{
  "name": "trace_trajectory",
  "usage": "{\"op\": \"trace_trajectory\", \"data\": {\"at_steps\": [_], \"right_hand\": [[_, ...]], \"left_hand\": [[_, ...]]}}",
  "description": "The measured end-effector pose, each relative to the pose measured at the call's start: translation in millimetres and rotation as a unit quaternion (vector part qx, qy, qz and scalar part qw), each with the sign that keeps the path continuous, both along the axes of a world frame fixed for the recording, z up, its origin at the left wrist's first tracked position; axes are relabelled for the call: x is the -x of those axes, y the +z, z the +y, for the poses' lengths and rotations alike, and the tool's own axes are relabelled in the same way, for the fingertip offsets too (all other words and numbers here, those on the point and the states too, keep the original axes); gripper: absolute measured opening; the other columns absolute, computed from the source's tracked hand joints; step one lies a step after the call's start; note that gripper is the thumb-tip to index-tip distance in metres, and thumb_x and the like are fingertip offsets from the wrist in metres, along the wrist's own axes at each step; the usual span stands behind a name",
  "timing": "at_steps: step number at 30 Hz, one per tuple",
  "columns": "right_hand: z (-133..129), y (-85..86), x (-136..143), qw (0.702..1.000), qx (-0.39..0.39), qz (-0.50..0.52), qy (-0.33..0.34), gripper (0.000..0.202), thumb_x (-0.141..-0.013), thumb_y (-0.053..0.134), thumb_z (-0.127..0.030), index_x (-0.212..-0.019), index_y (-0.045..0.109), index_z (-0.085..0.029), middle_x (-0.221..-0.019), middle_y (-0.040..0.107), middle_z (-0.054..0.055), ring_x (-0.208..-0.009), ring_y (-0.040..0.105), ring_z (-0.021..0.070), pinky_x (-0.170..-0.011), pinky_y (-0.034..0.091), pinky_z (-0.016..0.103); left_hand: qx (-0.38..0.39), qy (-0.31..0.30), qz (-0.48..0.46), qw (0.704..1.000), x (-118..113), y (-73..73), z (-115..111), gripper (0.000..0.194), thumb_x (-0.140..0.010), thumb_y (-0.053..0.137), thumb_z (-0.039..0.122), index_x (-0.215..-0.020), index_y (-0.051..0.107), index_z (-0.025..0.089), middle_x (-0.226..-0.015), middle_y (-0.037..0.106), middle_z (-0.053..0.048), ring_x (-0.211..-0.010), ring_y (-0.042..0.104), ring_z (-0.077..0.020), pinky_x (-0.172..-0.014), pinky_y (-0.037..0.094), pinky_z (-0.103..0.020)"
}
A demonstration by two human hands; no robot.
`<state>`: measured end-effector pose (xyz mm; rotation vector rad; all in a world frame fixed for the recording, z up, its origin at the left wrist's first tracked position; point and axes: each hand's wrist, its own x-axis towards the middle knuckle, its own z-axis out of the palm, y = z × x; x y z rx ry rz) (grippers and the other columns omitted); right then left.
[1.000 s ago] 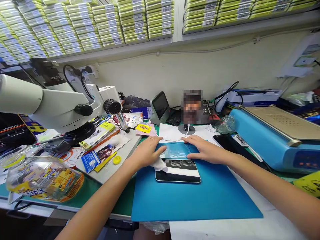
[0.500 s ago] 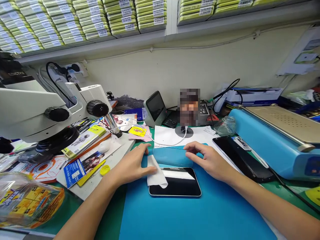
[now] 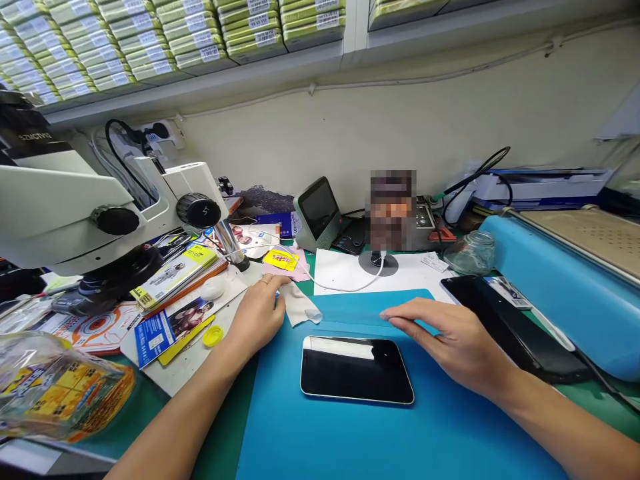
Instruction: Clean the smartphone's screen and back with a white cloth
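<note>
A black-screened phone [image 3: 357,370] lies face up on the blue mat [image 3: 400,447]. My right hand [image 3: 447,333] is closed in a pinch on the right end of a thin clear film [image 3: 350,319], which stretches just above the mat beyond the phone. The film's left end is hard to make out. At the mat's far left edge, a white cloth [image 3: 303,305] lies crumpled. My left hand [image 3: 260,310] has its fingertips at the cloth's upper left corner, apparently gripping it; the exact hold is partly hidden.
On the left stand a microscope [image 3: 65,207] and a clear plastic jar [image 3: 60,387], with papers and a yellow cap [image 3: 213,336] between. At right are a dark phone panel [image 3: 515,327], a glass jar [image 3: 470,253] and a blue machine [image 3: 550,293]. A small display [image 3: 317,210] stands behind.
My left hand has carried the white cloth off the phone, away and to the left. My right hand now pinches the clear film's end. The view has shifted slightly.
</note>
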<state>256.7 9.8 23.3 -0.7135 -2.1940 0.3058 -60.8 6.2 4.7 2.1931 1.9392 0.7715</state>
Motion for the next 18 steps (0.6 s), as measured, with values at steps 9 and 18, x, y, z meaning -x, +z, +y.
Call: {"op": "trace_trajectory", "data": {"at_steps": [9, 18], "right_hand": [[-3, 5.9, -2, 0.989, -0.012, -0.084, 0.117, 0.019, -0.095, 0.060, -0.018, -0.110, 0.070, -0.023, -0.098, 0.078, 0.004, -0.091, 0.071, 0.0180, -0.080, 0.058, 0.031], [-8, 11.8, 0, 0.974, -0.040, -0.176, 0.139, 0.023, -0.098, 0.054, -0.023, -0.111, 0.072, -0.022, -0.096, 0.077, 0.008, -0.088, 0.069, 0.0215, -0.076, 0.056, 0.035]], "left_hand": [[0.032, -0.255, -0.077, 0.963, -12, 29.6, -24, 0.022, -0.099, 0.049, 0.035, -0.107, 0.067, 0.023, -0.111, 0.065, -0.005, -0.103, 0.060, -0.0235, -0.091, 0.048, -0.036], [0.129, -0.353, -0.018, 0.926, -25, 28.6, -31, 0.037, -0.105, 0.042, 0.042, -0.131, 0.064, 0.029, -0.128, 0.062, -0.005, -0.117, 0.055, -0.0254, -0.103, 0.042, -0.038]]}}
